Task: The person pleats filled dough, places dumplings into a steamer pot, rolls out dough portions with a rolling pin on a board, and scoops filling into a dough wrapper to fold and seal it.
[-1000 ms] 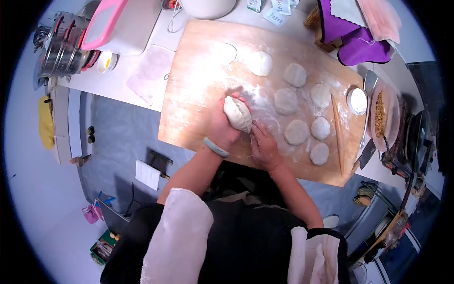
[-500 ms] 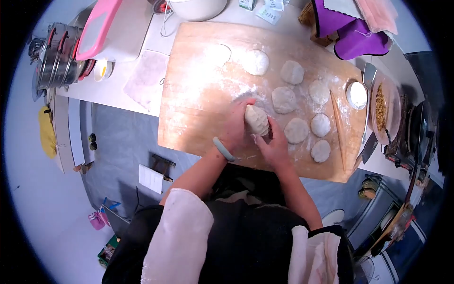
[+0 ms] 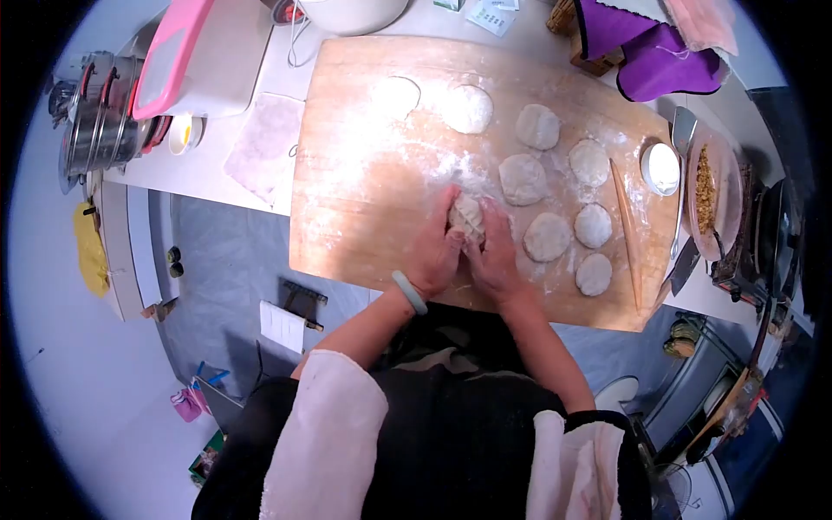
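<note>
Between my two hands is a pale lump of dough (image 3: 467, 217) with a creased top, low over the floured wooden board (image 3: 347, 234). My left hand (image 3: 436, 247) curves round its left side, with a light bangle at the wrist. From the right, my right hand (image 3: 496, 256) presses against it, and both thumbs meet at the near edge. The underside of the lump is hidden. Several flattened dough rounds lie on the board, the closest being one round (image 3: 547, 237) just right of my right hand.
A thin rolling pin (image 3: 626, 234) lies along the board's right side, beside a small bowl of white powder (image 3: 660, 169). Further right sits a clear bowl of chopped filling (image 3: 706, 195). A pink-lidded box (image 3: 217, 69) and stacked steamer pots (image 3: 108, 108) stand at left.
My right hand has closed in from the lower right onto the dough lump's side. The lump now shows less between my hands and is more enclosed. The view has shifted slightly.
</note>
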Tool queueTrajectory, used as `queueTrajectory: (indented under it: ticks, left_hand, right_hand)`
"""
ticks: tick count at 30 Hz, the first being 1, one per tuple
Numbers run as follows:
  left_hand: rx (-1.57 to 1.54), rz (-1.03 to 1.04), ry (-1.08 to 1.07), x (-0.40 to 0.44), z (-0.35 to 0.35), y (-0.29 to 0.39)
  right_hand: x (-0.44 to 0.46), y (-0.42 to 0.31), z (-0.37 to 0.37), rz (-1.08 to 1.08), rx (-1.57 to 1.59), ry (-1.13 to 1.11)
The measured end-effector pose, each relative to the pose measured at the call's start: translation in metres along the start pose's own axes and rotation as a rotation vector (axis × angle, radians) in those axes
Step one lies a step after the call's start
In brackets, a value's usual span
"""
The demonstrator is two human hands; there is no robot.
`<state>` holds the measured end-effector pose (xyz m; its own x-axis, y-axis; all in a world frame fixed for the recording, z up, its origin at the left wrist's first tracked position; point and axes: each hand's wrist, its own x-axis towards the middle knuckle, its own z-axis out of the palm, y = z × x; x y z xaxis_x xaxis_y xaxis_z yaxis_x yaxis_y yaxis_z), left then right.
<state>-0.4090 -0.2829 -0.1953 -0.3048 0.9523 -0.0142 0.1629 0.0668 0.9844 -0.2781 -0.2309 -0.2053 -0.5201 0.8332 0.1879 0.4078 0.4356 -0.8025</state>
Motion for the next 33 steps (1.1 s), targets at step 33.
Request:
queueTrajectory:
  ticks: [33]
  left_hand:
    - [-0.552, -0.136, 0.270, -0.033, -0.012, -0.003]
  right_hand:
    - [0.055, 0.000, -0.013, -0.250, 0.114, -0.360]
